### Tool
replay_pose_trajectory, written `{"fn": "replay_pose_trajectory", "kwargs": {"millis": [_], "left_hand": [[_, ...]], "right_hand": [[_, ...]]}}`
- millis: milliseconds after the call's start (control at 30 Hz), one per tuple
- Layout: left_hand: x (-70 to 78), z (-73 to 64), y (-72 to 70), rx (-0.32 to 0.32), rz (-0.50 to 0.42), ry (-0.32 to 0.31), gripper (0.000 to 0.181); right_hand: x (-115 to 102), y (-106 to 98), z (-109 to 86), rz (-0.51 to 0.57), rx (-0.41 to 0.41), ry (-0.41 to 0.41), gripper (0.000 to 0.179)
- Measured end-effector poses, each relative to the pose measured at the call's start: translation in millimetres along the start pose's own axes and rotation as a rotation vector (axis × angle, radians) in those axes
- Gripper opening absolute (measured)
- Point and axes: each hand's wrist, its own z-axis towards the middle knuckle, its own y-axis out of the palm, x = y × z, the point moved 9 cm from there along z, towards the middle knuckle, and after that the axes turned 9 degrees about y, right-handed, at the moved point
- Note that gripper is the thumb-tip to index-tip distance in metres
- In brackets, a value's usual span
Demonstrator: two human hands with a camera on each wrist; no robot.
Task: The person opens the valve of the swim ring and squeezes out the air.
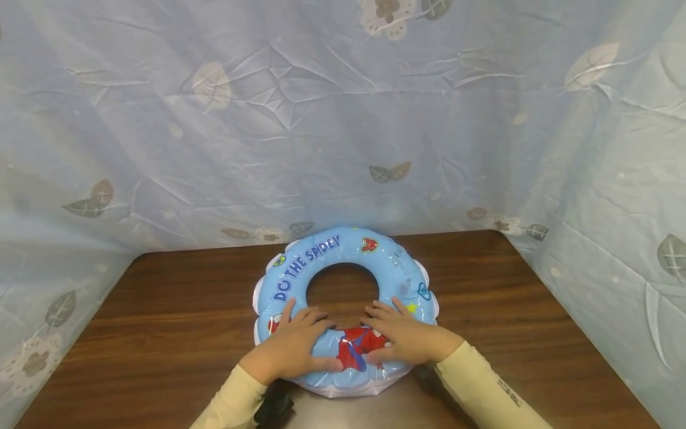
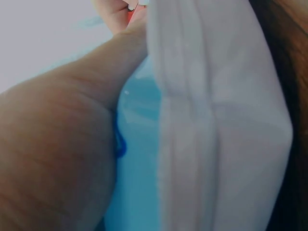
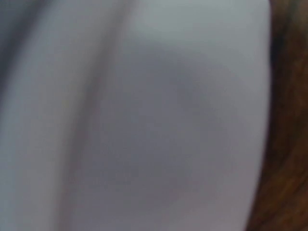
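Observation:
An inflated light-blue swim ring (image 1: 348, 244) with a white scalloped edge lies flat on the table in the head view. It carries the letters "DO THE SPIDEY" and a red-and-blue figure on the near side. My left hand (image 1: 295, 345) rests on the ring's near left part, fingers spread toward the hole. On the near right part lies my right hand (image 1: 404, 336), its thumb beside the red figure. The left wrist view shows my left hand (image 2: 57, 144) against the blue vinyl; the ring's pale edge (image 2: 216, 120) stands beside it. A blurred pale edge (image 3: 173, 120) fills most of the right wrist view.
The brown wooden table (image 1: 171, 310) extends to both sides of the ring. Pale blue fabric (image 1: 321, 119) with leaf prints hangs behind the table and along its sides. A black device (image 1: 274, 405) sits at my left wrist.

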Motion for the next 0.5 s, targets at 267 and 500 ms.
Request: {"fn": "replay_pose_trajectory", "kwargs": {"millis": [267, 500], "left_hand": [[-3.5, -0.6, 5.0, -0.004, -0.013, -0.009, 0.087], [-3.9, -0.7, 4.9, -0.001, -0.008, -0.010, 0.087]], "right_hand": [[-2.1, 2.4, -1.2, 0.014, -0.011, 0.015, 0.081], [-4.0, 1.1, -1.1, 0.008, -0.010, 0.004, 0.081]]}}
